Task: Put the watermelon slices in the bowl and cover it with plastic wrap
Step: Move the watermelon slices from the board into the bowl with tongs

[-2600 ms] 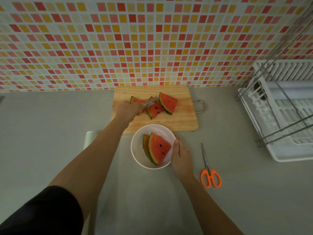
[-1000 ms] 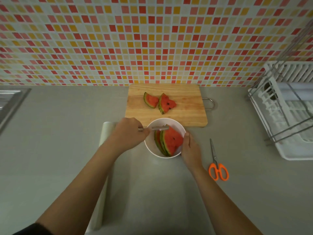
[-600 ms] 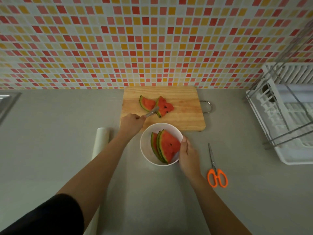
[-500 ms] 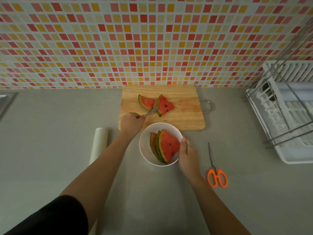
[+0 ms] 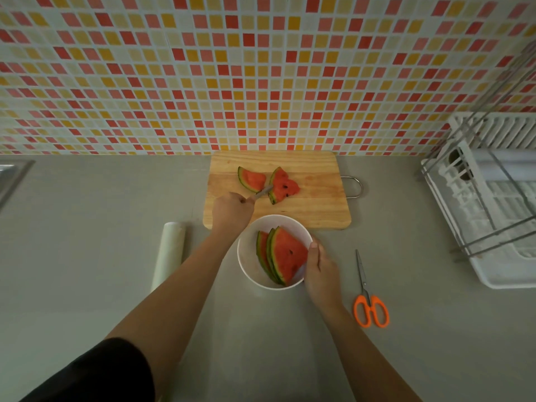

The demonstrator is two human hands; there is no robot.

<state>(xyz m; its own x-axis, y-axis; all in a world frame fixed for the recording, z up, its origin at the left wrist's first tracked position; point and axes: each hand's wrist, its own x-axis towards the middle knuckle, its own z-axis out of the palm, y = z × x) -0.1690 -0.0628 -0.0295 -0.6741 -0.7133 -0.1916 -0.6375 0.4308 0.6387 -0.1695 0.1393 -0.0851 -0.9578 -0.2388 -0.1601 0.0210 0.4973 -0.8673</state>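
Note:
A white bowl (image 5: pixel 249 256) stands on the grey counter in front of a wooden cutting board (image 5: pixel 313 204). Three watermelon slices (image 5: pixel 285 253) lean together inside it. Two more slices lie on the board, one at the left (image 5: pixel 251 179) and one at the right (image 5: pixel 282 185). My left hand (image 5: pixel 232 213) grips a metal utensil (image 5: pixel 263 192) whose tip reaches the right slice. The bowl's right rim is held by my right hand (image 5: pixel 320 266). A roll of plastic wrap (image 5: pixel 169 253) lies to the left of the bowl.
Orange-handled scissors (image 5: pixel 369 303) lie on the counter right of the bowl. A white dish rack (image 5: pixel 493 204) with metal bars fills the right side. A tiled wall rises right behind the board. A sink edge (image 5: pixel 13 175) shows at the far left.
My left hand carried a slice from the board into the bowl with the utensil, then went back to the board. The utensil's tip now touches the right slice. My right hand stayed on the bowl.

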